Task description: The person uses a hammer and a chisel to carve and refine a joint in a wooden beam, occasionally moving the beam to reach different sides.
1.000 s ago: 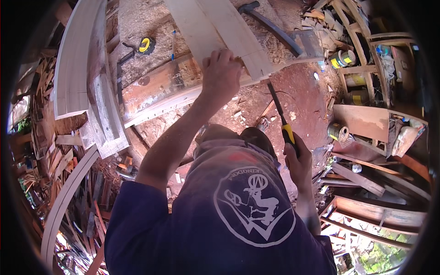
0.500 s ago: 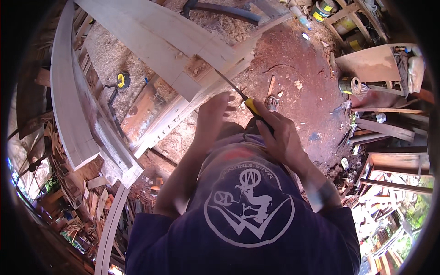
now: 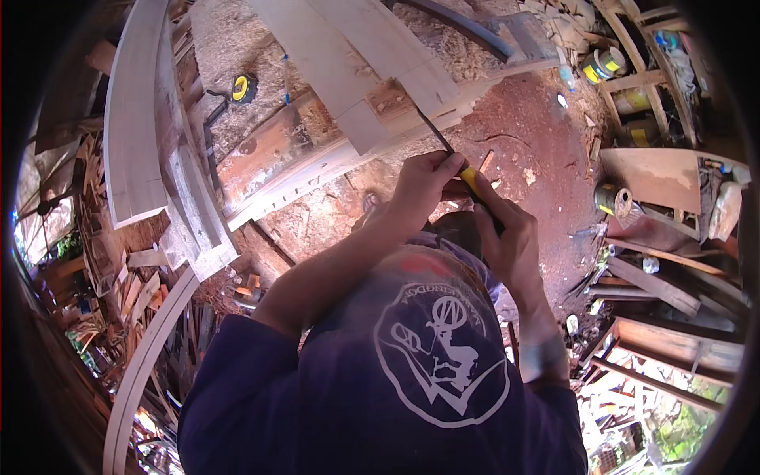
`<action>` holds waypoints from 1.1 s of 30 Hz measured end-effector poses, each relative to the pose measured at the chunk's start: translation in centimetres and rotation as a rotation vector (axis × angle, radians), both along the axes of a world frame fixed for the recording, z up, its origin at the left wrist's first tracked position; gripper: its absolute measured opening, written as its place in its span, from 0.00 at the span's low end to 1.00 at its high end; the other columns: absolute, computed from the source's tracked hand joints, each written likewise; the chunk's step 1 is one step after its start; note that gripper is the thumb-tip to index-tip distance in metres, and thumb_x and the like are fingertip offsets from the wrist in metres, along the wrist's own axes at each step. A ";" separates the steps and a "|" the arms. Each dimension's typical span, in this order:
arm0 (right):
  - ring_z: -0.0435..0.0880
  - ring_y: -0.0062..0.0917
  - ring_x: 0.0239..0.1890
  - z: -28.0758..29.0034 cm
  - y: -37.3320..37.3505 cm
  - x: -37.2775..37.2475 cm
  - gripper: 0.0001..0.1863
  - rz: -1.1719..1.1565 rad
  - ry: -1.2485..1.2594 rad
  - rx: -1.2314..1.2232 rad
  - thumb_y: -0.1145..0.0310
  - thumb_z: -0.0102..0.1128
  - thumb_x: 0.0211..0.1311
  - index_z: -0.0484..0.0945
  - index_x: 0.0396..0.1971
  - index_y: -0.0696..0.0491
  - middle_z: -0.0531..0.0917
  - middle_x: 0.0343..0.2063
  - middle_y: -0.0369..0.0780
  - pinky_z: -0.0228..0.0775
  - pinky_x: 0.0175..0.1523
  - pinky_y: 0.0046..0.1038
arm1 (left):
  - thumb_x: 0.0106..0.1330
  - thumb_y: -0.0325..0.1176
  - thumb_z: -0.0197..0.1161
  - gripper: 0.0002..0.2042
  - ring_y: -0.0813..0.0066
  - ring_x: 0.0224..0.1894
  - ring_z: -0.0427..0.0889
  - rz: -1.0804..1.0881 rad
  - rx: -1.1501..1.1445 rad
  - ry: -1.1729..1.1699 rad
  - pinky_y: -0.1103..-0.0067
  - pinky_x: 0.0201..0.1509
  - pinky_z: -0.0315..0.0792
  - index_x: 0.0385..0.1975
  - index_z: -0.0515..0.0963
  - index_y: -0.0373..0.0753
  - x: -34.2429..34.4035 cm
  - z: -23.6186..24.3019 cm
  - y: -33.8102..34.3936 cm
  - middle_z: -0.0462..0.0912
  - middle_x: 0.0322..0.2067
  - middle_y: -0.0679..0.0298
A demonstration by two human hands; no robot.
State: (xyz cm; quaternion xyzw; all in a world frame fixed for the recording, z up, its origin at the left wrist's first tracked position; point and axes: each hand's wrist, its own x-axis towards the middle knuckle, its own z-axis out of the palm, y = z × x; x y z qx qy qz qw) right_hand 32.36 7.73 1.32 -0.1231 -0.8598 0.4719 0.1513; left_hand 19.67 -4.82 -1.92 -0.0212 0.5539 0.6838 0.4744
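Note:
My right hand (image 3: 511,237) is closed round the yellow and black handle of a chisel (image 3: 436,131). The thumb and fingers of my left hand (image 3: 423,190) pinch the same chisel where its thin dark blade meets the handle. Its tip touches or nearly touches a shallow, rougher notch (image 3: 393,96) at the near end of the pale boards (image 3: 317,47). Those boards lie on the workbench (image 3: 273,194), their ends close to its front edge. Pencil lines cross the wood beside the notch.
A yellow tape measure (image 3: 244,89) and a dark metal square (image 3: 209,134) lie left among sawdust. Long pale planks (image 3: 138,119) stand farther left. A blue-grey tool handle (image 3: 467,28) lies at the back. Cans (image 3: 613,201) and scrap wood line the right side.
My left hand has come up to the right and taken hold of the chisel near its handle. The view has shifted, so the boards appear farther right and higher.

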 end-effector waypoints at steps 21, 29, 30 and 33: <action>0.86 0.40 0.28 1.4 -4.4 -1.7 0.25 -0.079 -0.131 0.094 0.79 0.59 0.68 0.78 0.65 0.55 0.84 0.28 0.51 0.76 0.35 0.39 | 0.78 0.37 0.58 0.14 0.69 0.36 0.88 0.112 0.060 0.017 0.74 0.44 0.85 0.43 0.80 0.30 -1.7 0.1 -1.3 0.85 0.36 0.60; 0.85 0.39 0.27 1.8 -4.2 -3.1 0.24 -0.075 -0.158 0.125 0.79 0.61 0.67 0.79 0.64 0.55 0.84 0.27 0.52 0.74 0.32 0.38 | 0.79 0.40 0.57 0.16 0.69 0.36 0.88 0.125 0.071 0.001 0.74 0.43 0.84 0.41 0.81 0.30 -1.4 0.3 -1.3 0.85 0.37 0.59; 0.86 0.39 0.27 1.9 -4.2 -3.0 0.24 -0.095 -0.231 0.101 0.79 0.61 0.67 0.79 0.64 0.55 0.84 0.27 0.52 0.75 0.32 0.38 | 0.79 0.42 0.56 0.17 0.70 0.35 0.89 0.116 0.030 -0.009 0.74 0.42 0.85 0.41 0.81 0.31 -1.6 0.5 -1.3 0.85 0.35 0.60; 0.87 0.39 0.29 1.9 -4.2 -2.7 0.25 -0.030 -0.128 0.119 0.79 0.60 0.67 0.78 0.65 0.54 0.85 0.28 0.52 0.76 0.35 0.37 | 0.80 0.43 0.56 0.18 0.71 0.34 0.89 0.117 -0.010 0.066 0.74 0.41 0.86 0.40 0.82 0.32 -1.9 0.6 -1.2 0.86 0.34 0.62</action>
